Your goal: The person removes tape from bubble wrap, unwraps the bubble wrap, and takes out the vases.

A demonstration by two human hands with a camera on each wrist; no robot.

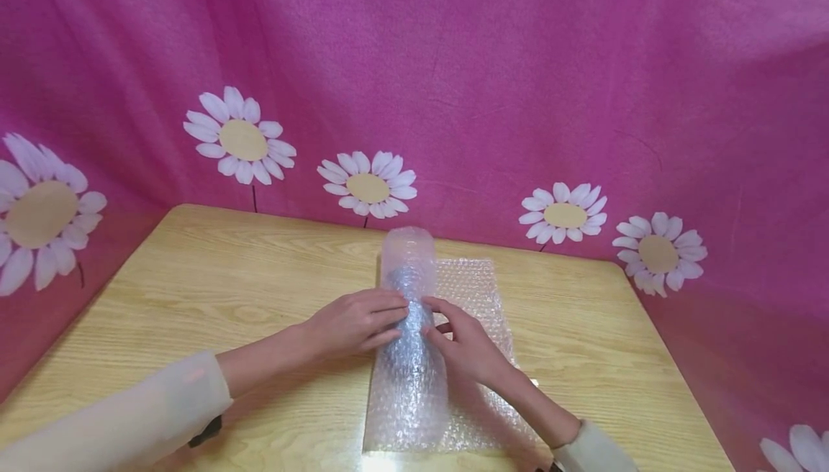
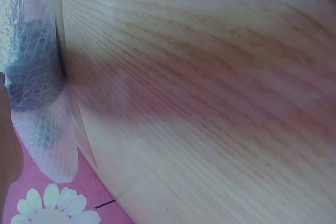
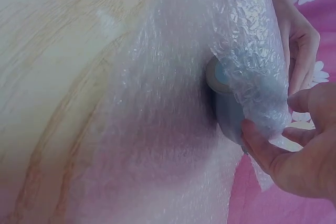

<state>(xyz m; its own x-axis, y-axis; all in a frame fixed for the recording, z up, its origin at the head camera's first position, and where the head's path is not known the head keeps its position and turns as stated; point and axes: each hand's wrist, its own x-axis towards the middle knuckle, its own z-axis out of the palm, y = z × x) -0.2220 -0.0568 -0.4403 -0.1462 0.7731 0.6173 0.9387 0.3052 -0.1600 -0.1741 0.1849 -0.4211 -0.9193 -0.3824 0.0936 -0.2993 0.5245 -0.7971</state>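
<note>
A sheet of clear bubble wrap [image 1: 414,414] is rolled around a blue-grey cylindrical object [image 3: 230,111]. One round rim of the cylinder shows from under the wrap in the right wrist view; its exact kind is hidden. My left hand [image 1: 359,319] rests its fairly straight fingers on the left side of the roll. On the opposite side, my right hand [image 1: 468,342] holds the roll with bent thumb and fingers. The right wrist view shows the right thumb [image 3: 257,140] against the cylinder's near side. Dark blue-grey shows through the bubbles in the left wrist view.
A flat part of the bubble wrap [image 1: 473,285] spreads to the right of the roll. The wooden table [image 1: 259,263] lies beneath it. Behind and at the sides hangs a pink cloth [image 1: 466,98] with white daisies.
</note>
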